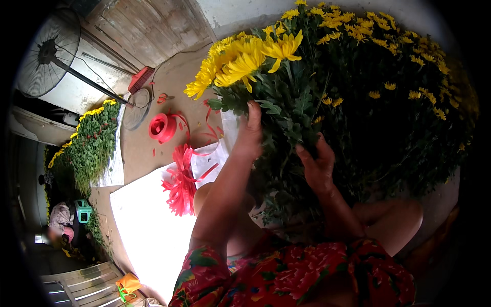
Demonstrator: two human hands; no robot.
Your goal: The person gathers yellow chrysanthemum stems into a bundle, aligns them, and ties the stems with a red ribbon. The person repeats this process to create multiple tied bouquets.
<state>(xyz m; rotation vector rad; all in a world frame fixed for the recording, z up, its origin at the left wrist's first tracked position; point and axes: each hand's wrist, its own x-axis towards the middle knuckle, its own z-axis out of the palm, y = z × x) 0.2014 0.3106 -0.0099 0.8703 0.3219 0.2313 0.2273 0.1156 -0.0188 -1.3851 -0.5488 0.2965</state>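
Observation:
Several yellow chrysanthemum stems (pixel 245 65) form a bunch held up before me, blooms towards the upper left. My left hand (pixel 251 128) grips the bunch just below the blooms, its thumb against the leaves. Lower on the right side, my right hand (pixel 318 163) is closed around leafy stems of the same bunch. Dark foliage hides most of the fingers of both hands. Beside my left forearm lies a cluster of red plastic ribbon strips (pixel 182 180).
A large heap of yellow chrysanthemums (pixel 383 96) fills the right. On the floor are a red ribbon spool (pixel 162 128), orange-handled scissors (pixel 162 98) and a white sheet (pixel 153 226). Further left stand a pedestal fan (pixel 47 51), more bundled flowers (pixel 96 142), a green stool (pixel 83 211) and a crouching person (pixel 61 218).

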